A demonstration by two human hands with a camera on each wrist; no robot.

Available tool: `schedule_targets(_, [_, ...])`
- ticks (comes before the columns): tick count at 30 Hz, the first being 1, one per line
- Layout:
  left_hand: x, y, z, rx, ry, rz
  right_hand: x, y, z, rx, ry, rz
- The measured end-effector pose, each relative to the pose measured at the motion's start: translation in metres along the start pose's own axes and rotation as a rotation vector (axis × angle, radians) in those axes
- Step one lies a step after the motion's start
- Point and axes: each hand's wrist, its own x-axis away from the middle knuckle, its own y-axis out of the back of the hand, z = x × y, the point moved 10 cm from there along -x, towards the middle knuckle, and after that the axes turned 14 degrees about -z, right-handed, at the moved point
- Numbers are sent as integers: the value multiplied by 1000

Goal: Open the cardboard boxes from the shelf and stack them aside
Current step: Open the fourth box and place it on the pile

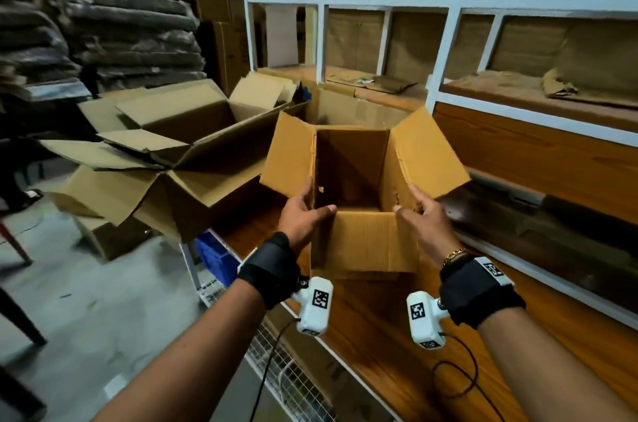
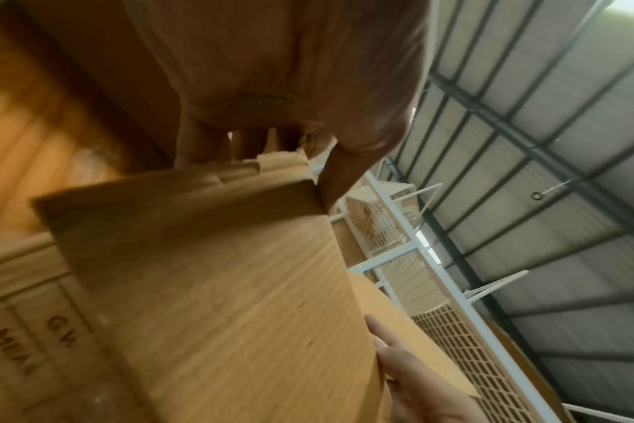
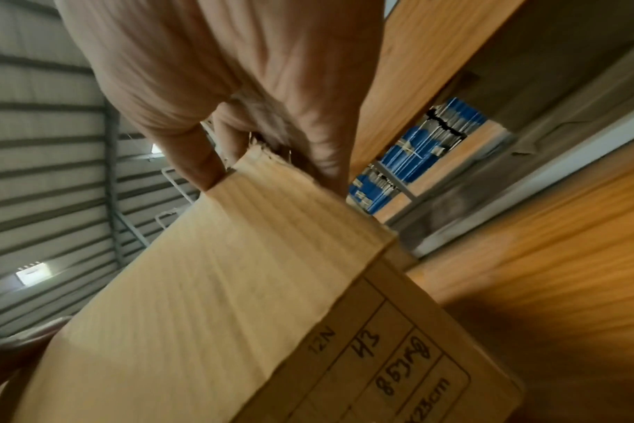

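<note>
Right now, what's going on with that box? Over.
Left hand and right hand grip the near top corners of the open box. It looks empty. Opened boxes piled left. Nothing blocking.

1. The brown open-topped cardboard box (image 1: 359,242) is hiding its own floor in shadow, and the wooden shelf board (image 1: 397,335) beneath it.
2. The left hand (image 1: 303,214) is covering the box's near-left corner; its fingertips are lying out of sight behind the flap.
3. Printed lettering on the box wall (image 2: 29,357) is getting cut off at the left wrist picture's edge, blurred.
</note>
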Motion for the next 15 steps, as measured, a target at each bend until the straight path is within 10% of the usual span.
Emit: schedule_targets(15, [-114, 221, -191, 83, -398, -11, 14, -155, 254, -215, 415, -234])
